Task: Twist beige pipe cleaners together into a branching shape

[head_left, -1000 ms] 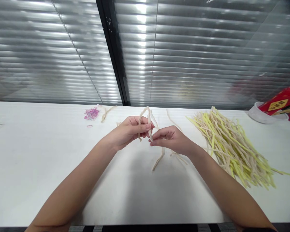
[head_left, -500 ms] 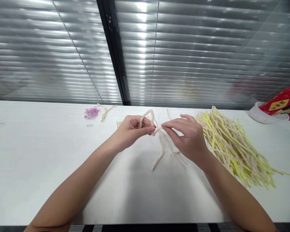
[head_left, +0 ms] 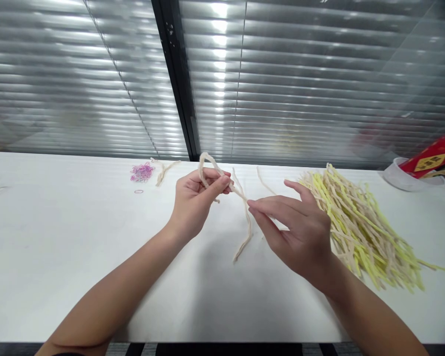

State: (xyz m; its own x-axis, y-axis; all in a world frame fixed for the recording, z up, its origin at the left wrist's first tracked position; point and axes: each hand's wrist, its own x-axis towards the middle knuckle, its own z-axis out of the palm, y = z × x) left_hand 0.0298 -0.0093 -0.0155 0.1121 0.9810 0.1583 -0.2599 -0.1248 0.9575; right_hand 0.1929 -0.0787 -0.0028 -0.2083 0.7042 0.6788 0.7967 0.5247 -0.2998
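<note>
Head view | left hand (head_left: 195, 200): grip closed on a fuzzy cream cord (head_left: 206, 155), looped above the fingers | right hand (head_left: 296, 230): grip pinching the same cord | cord: spans both hands above the bench (head_left: 59, 222), left of yellow-and-cream cord pile (head_left: 363, 227)

L hand (head_left: 193, 200) + R hand (head_left: 300, 232) bare | forearms (head_left: 137, 279) bare | sleeve (head_left: 70, 354) prob. blk

Noted behind white desk (head_left: 40, 247): grey blinds (head_left: 319, 74) in two bays, parted by black post (head_left: 176, 64). Observed thin cord (head_left: 240, 54) in each bay, bright glare (head_left: 219, 52) right of post. Sighted grey floor (head_left: 119, 349) below desk's near edge.
</note>
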